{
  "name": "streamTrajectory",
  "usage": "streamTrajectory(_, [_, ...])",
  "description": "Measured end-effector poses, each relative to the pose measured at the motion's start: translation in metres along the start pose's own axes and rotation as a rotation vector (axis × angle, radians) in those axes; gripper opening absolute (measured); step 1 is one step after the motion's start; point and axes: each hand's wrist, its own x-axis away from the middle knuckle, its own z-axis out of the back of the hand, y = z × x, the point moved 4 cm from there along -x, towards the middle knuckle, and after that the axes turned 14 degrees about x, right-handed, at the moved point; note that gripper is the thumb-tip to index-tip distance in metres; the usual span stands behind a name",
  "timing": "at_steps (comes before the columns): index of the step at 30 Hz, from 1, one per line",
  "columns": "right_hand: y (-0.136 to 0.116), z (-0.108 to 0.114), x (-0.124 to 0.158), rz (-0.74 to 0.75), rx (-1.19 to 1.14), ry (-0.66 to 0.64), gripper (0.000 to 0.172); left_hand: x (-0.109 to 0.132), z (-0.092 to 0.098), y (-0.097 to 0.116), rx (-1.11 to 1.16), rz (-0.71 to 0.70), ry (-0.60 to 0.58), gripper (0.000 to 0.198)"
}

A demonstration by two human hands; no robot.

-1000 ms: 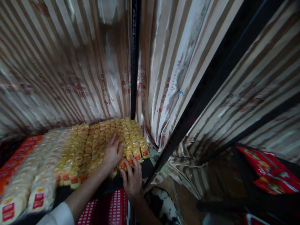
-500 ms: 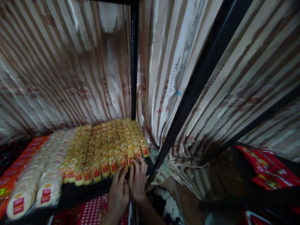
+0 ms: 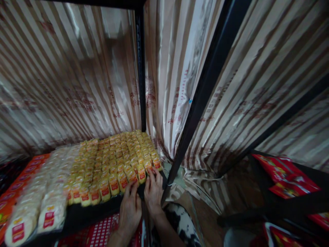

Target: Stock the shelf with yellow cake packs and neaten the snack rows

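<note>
Yellow packets [image 3: 120, 161] with red labels, rowed tightly, fingers [image 3: 151, 175] touching

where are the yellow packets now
In the head view the yellow packets lie lower centre-left, right of the white packets; left hand and right hand touch their front edge.

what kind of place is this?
Probably a small shop or stockroom: black metal shelving, rows of yellow snack packets lined up on it, red packs on the neighbouring rack, striped curtain behind.
</note>
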Motion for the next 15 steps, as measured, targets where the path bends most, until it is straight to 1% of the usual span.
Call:
streamTrajectory(4, [0.003,0.001,0.001,0.007,-0.031,-0.002,0.037,0.001,-0.011,0.004,0.083,0.032,-0.076,0.053])
streamTrajectory(7, [0.007,0.001,0.001,-0.007,-0.048,-0.008,0.037,0.001,-0.020,0.006,0.122,0.106,-0.120,0.061])
streamTrajectory(9, [0.010,0.000,0.001,-0.013,-0.053,-0.014,0.038,0.001,-0.025,0.007,0.133,0.150,-0.139,0.061])
streamTrajectory(13, [0.012,-0.001,0.000,-0.014,-0.075,-0.003,0.039,-0.002,-0.028,0.011,0.144,0.170,-0.164,0.060])
streamTrajectory(15, [0.012,0.000,0.000,-0.019,-0.091,0.001,0.040,-0.004,-0.027,0.013,0.146,0.151,-0.148,0.060])
